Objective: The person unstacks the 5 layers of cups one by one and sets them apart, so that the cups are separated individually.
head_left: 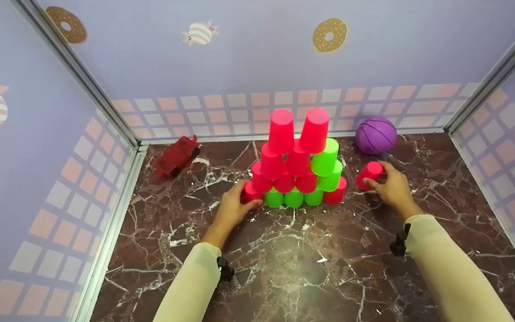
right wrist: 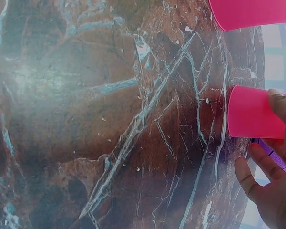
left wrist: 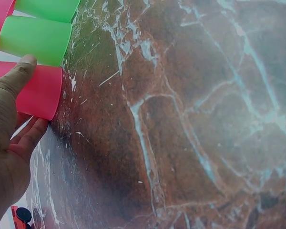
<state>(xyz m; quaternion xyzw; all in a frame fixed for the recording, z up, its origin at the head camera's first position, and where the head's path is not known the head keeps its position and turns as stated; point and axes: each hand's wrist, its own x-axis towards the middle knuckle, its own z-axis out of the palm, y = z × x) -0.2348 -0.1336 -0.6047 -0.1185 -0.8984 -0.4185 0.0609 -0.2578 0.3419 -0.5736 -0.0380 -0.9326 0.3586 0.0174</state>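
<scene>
Upside-down pink and green plastic cups form a stepped stack [head_left: 299, 163], with two pink cups at its top. My left hand [head_left: 233, 205] is around the pink cup [left wrist: 40, 90] at the left end of the bottom row, thumb on its near side and fingers at the far side. Beside it in the left wrist view is a green cup [left wrist: 35, 40]. Right of the stack and apart from it, my right hand [head_left: 391, 188] holds a loose pink cup [head_left: 369, 175] between thumb and fingers. In the right wrist view this cup [right wrist: 255, 112] has its wide rim by the tabletop.
A purple ball [head_left: 376, 135] rests by the back wall, behind my right hand. At the back left lies a red toy vehicle [head_left: 177, 156]. Patterned panels enclose the dark marbled tabletop [head_left: 293, 264] at the left, back and right.
</scene>
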